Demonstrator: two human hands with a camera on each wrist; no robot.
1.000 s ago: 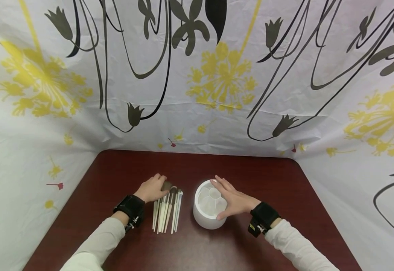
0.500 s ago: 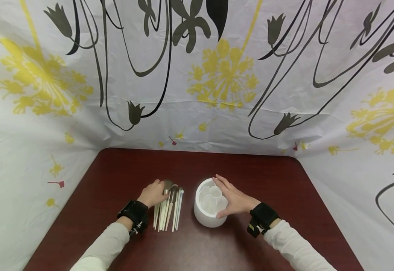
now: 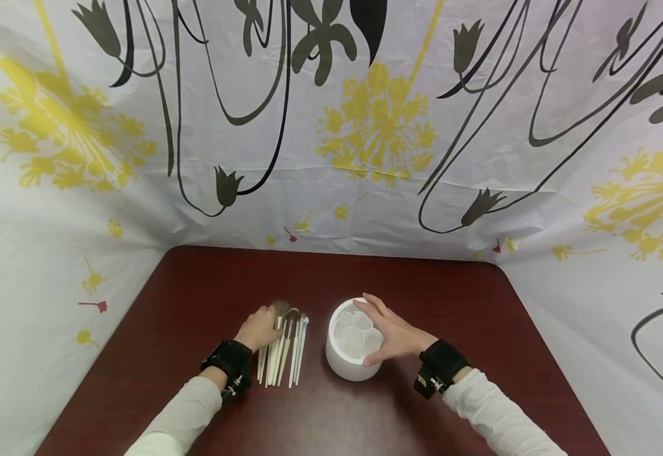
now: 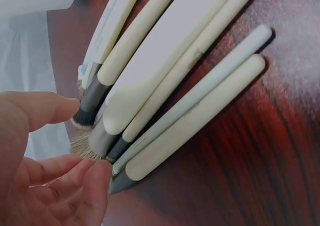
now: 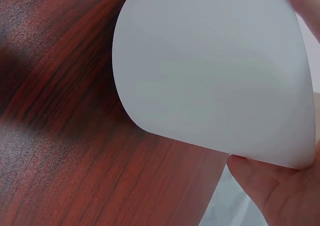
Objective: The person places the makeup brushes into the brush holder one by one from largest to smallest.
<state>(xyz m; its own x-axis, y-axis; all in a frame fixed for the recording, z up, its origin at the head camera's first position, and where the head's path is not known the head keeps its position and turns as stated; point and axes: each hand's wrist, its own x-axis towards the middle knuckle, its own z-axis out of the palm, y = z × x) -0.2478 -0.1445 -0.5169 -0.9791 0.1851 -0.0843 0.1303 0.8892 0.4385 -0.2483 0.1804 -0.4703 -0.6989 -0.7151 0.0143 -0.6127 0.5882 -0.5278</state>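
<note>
Several makeup brushes (image 3: 282, 353) lie side by side on the table, pale handles towards me and bristles away. My left hand (image 3: 258, 330) is at the bristle end of the left-hand ones. In the left wrist view, the thumb (image 4: 55, 111) and bent fingers (image 4: 92, 186) stand apart around the tan bristles of a broad brush (image 4: 89, 145); whether they press on it is unclear. A round white cup with inner compartments (image 3: 353, 367) stands upright to the right. My right hand (image 3: 395, 334) holds its rim, thumb at the near side, fingers at the far side.
The dark red wooden table (image 3: 331, 418) has rounded far corners. A white cloth with yellow and grey flowers (image 3: 320, 209) hangs behind it and along both sides. A black camera strap sits on each wrist (image 3: 445, 364).
My left hand has shifted slightly right and towards me over the brush heads, with its fingers bending more. The right hand stays at the cup, which has not moved on the table.
</note>
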